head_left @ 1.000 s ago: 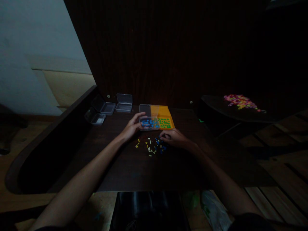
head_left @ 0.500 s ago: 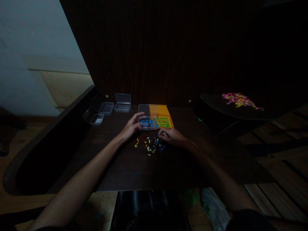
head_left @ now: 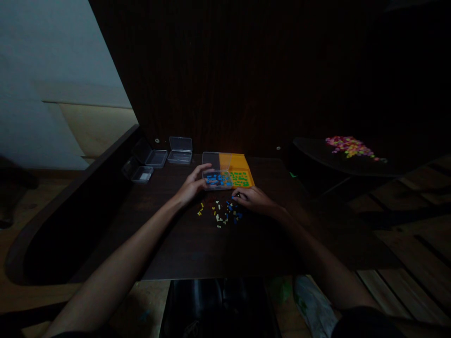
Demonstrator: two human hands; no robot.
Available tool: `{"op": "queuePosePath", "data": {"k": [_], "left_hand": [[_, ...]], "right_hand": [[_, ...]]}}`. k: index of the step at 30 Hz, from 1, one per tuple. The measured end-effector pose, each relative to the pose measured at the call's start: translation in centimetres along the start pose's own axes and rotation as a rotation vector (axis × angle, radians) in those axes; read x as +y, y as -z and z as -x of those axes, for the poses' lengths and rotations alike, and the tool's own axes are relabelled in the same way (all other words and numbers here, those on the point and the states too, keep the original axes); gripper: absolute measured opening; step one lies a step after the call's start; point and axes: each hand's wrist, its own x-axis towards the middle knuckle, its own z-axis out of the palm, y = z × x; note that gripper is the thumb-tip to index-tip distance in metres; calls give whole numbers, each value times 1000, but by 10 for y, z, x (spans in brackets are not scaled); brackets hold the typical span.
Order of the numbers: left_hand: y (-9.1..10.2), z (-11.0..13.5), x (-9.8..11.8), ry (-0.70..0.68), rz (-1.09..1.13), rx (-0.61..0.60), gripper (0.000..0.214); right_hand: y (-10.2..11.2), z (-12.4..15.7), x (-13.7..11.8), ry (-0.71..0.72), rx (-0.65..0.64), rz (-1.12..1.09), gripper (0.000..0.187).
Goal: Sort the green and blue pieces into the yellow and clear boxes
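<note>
A small clear plastic box [head_left: 217, 180] with blue pieces inside stands on the dark table [head_left: 197, 239]. My left hand [head_left: 193, 184] rests against its left side, fingers curled round its edge. To its right lies an orange tray [head_left: 240, 162] with green pieces [head_left: 240, 179]. My right hand [head_left: 254, 200] sits just below the tray with fingertips pinched together at the edge of a scatter of small yellow, white and blue pieces [head_left: 221, 212]. What the pinch holds is too small to see.
Three clear lidded boxes [head_left: 180, 150] stand open at the table's back left. A pile of pink and yellow pieces [head_left: 348, 147] lies on a dark round surface to the right. A dark wall rises behind the table. A plastic bag [head_left: 313, 305] lies on the wooden floor.
My right hand has shifted slightly up from the loose pieces toward the boxes. My left hand stays on the clear box.
</note>
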Motion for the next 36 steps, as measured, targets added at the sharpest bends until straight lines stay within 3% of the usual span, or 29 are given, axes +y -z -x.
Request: {"op": "queuePosePath", "data": {"k": [10,15,19,24,29,36], "left_hand": [[1,0,-1,5,41,6,64],[2,0,-1,0,44,-2,64],[1,2,0,-2,29,-14,62],[-3,5,4,-7,-39,-46,63],[-6,6,6,-7,-74,-78,62],[-6,6,5,-15,-80,-86,62]], "right_hand": [[-3,7,-15,-71,-32,350,21],[12,6,-7,-10,-64,165,14],[36,2,-4,53,-1,-7,18],[59,-11,-19,107,54,102,19],[66,-29,-32,119,-88,308,17],[67,-43,-31,131,-213,280,14]]}}
